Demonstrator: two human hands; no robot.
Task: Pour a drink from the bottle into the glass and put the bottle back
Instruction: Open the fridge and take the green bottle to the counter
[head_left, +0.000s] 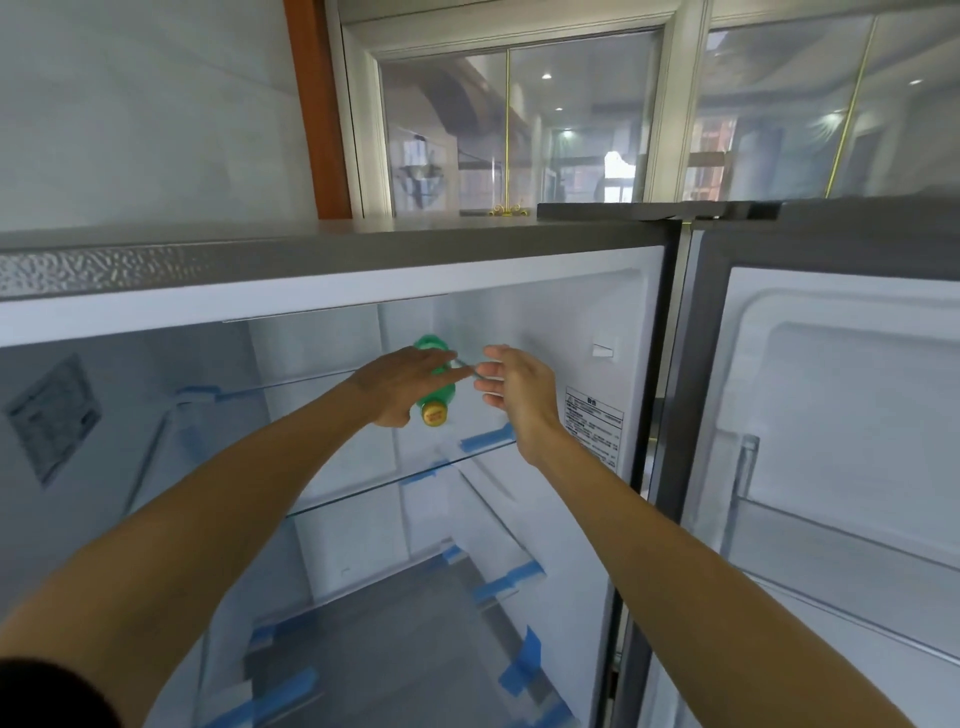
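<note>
Bottle (435, 382) lies on its side on the top glass shelf (363, 491) of the open fridge, at the frame's centre, long axis running front to back, yellow cap (435, 413) pointing toward you. It looks like light, smooth plastic (likely slippery if cold), so take the green body, not the cap. Your left hand (402, 384) rests over it, fingers spread, not clamped; your right hand (511, 387) hovers open just beside.

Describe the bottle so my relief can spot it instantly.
Look inside the open fridge, on its top glass shelf. Between the left hand and right hand is a green bottle with a yellow cap, the only coloured item there.
</note>
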